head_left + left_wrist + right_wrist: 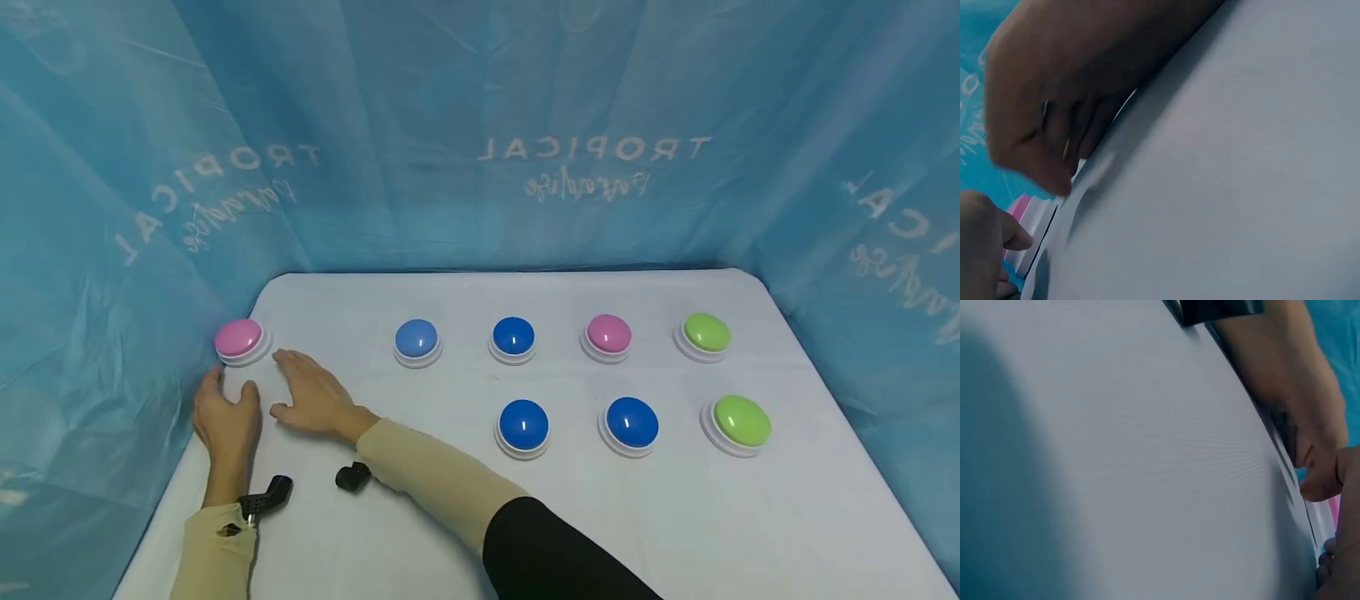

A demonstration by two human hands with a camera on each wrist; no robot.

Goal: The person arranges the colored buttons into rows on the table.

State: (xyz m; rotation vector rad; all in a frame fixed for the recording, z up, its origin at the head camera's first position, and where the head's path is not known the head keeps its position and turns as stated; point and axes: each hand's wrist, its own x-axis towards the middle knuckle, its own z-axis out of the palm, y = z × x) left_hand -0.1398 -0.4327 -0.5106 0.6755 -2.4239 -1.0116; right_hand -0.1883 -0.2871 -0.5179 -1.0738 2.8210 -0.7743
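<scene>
A pink dome push button [238, 337] on a round white base sits at the table's far left edge. My left hand [227, 421] lies just in front of it, thumb and forefinger spread apart, fingertips close to the base. To its right, my right hand [315, 396] reaches across with extended fingers pointing at the same button and its thumb apart. Nothing shows in either palm. In the left wrist view the pink button's white base [1034, 228] stands beside the left thumb, with the right hand [1072, 94] above.
On the white table [420, 517], a back row holds a light blue button [416, 338], a blue one [513, 336], another pink one [608, 333] and a green one [707, 332]. Nearer are two blue buttons [523, 425] and a green one [741, 421]. Blue sheeting [420, 100] surrounds the table.
</scene>
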